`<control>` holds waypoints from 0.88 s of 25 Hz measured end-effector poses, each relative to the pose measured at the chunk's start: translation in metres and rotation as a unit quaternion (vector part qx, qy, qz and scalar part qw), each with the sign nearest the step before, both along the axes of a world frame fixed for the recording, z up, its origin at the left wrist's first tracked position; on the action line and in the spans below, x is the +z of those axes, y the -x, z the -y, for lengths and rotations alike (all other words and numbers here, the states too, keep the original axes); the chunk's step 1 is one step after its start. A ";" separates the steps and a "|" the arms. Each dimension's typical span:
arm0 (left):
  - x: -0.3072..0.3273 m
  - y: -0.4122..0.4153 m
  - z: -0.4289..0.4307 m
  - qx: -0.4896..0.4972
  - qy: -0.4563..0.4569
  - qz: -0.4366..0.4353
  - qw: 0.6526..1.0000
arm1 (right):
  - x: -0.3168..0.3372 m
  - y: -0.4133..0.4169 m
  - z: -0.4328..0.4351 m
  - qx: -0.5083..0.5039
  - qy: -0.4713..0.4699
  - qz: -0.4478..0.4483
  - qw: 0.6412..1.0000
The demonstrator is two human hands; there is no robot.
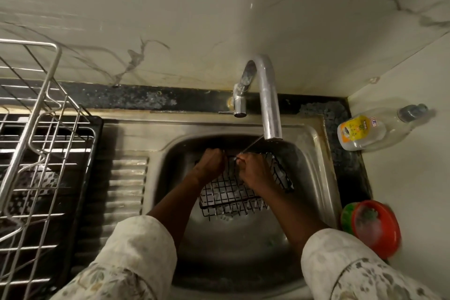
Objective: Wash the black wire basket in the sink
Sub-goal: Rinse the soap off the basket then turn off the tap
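Head view. Black wire basket (233, 192) lies tilted in the sink (314, 178) bowl, just below and left of the tap (267, 95) spout, likely so water reaches the mesh. Left hand (211, 163) and right hand (253, 170) each curl fingers round its far rim, side by side, probably to hold the tilt.

Steel basin, wet sheen. Left of the tap: ribbed drainboard (126, 178), then a steel dish rack (41, 109). Right of the tap: bottle (360, 131) and red bowl (377, 231). Marbled wall (194, 19) behind the tap.
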State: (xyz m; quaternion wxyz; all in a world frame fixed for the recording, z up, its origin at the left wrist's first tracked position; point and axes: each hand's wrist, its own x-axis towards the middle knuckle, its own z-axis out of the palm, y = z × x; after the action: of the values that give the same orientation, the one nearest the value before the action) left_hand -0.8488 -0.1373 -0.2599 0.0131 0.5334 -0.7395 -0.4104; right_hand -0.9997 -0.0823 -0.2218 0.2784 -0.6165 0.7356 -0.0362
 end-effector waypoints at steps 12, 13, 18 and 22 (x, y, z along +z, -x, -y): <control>-0.003 -0.009 -0.015 -0.028 -0.031 0.055 0.998 | -0.013 -0.017 0.017 -0.124 -0.067 0.149 0.979; -0.002 -0.009 -0.017 -0.027 -0.033 0.069 0.997 | -0.010 -0.014 0.015 -0.109 -0.062 0.123 0.985; 0.010 -0.014 -0.020 -0.062 -0.050 0.083 0.993 | -0.002 0.008 0.004 -0.082 0.012 -0.033 0.996; 0.025 -0.025 -0.023 -0.046 -0.071 0.070 0.994 | 0.011 0.010 0.006 -0.107 0.055 -0.041 0.992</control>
State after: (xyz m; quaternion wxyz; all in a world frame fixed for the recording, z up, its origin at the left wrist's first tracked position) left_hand -0.8235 -0.1145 -0.2345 -0.0952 0.5255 -0.7316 -0.4238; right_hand -1.0098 -0.0883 -0.2109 0.2082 -0.5495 0.8051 -0.0811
